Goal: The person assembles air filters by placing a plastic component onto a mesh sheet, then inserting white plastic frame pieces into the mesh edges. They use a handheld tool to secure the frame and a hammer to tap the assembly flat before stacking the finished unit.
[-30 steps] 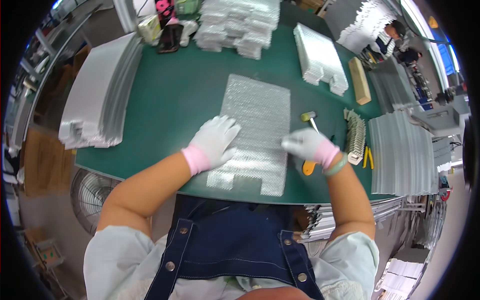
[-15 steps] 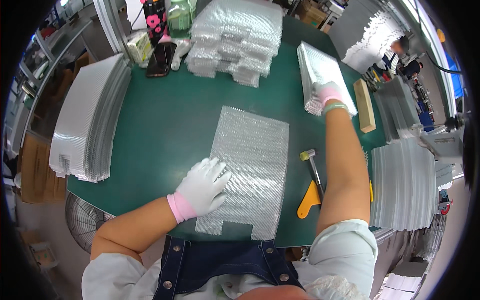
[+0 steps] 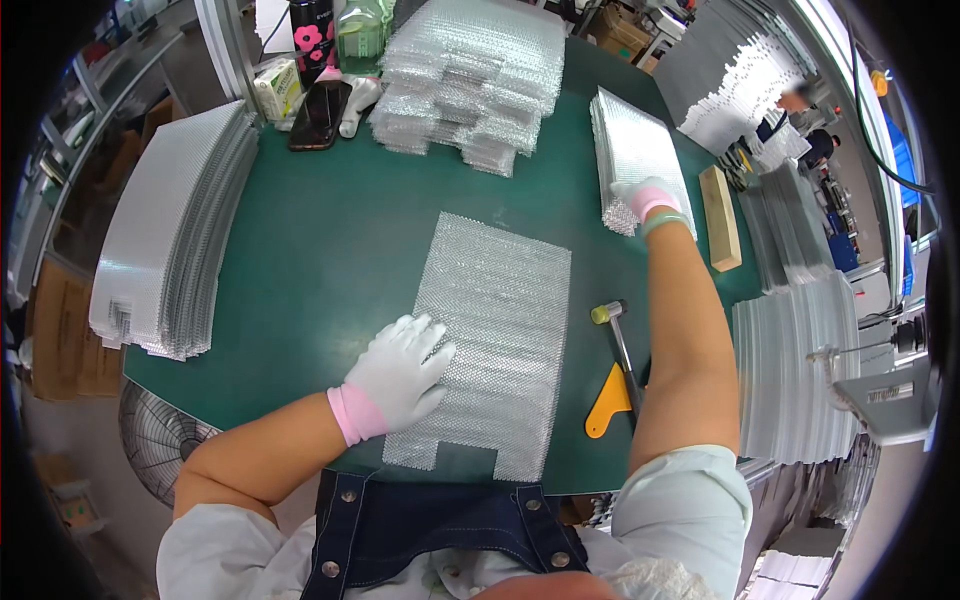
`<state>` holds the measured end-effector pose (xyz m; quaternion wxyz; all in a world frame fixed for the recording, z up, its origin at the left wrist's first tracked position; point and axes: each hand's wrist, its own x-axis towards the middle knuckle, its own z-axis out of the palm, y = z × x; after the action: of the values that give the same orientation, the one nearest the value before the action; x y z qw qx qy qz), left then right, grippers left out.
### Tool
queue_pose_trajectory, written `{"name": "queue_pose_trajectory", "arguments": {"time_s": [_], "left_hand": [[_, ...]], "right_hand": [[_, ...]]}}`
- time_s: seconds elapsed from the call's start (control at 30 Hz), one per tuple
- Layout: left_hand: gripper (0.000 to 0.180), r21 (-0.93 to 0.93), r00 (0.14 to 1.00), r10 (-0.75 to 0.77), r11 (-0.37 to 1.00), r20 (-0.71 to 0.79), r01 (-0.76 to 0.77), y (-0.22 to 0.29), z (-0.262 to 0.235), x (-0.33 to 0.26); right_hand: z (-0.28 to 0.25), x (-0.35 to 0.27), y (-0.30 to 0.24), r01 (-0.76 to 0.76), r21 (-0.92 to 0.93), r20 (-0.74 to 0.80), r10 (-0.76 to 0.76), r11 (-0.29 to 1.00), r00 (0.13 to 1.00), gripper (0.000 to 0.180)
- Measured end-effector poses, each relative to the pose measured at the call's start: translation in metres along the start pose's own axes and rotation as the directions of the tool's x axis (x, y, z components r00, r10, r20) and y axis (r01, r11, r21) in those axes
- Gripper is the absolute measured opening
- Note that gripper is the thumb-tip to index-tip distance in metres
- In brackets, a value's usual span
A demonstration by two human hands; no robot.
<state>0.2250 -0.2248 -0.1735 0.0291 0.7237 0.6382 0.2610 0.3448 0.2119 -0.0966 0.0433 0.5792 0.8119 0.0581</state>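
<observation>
While left hand [image 3: 400,375] lies flat | bubble-wrap sheet [image 3: 490,340] notched, silvery | right hand [image 3: 640,197] fingers seemingly closed on stack [image 3: 635,150]

A worker seen from above wears white knitted gloves with pink ribbed cuffs on the left hand [image 3: 400,372] and the right hand [image 3: 640,194]. A pale green band circles the right wrist just below the cuff. Both forearms are bare up to short, light-coloured sleeves that end above the elbows, the fabric loose and creased. Over the shirt sits a dark blue denim bib with pale stitching along its seams, and round metal studs dot the near edge and the straps.
</observation>
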Motion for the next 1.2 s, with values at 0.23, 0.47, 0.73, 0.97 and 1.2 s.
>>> {"name": "queue_pose_trajectory", "arguments": {"time_s": [0.23,0.47,0.73,0.97,1.2], "left_hand": [[0.049,-0.01,1.0,0.007,1.0,-0.004,-0.007,-0.001,0.001,-0.002],[0.052,-0.02,0.998,-0.023,1.0,0.063,0.024,0.001,-0.006,-0.005],[0.068,0.004,0.981,0.008,1.0,0.193,-0.008,-0.004,-0.018,-0.001],[0.069,0.242,0.899,-0.057,0.969,0.434,-0.055,0.016,-0.033,0.025],[0.085,-0.079,0.966,-0.016,0.996,0.257,0.038,0.073,-0.041,0.066]], "right_hand": [[-0.032,-0.001,0.008,-0.18,0.271,0.089,0.162,0.946,0.983,0.073],[-0.051,-0.004,0.045,-0.079,0.436,-0.432,0.286,0.896,0.855,0.069],[-0.074,-0.035,0.091,0.047,0.685,-0.618,0.545,0.727,0.567,0.056],[-0.082,-0.105,0.118,0.335,0.776,-0.628,0.608,0.534,0.486,0.053],[-0.051,-0.294,0.105,0.656,0.747,-0.562,0.626,0.103,0.541,0.025]]}}
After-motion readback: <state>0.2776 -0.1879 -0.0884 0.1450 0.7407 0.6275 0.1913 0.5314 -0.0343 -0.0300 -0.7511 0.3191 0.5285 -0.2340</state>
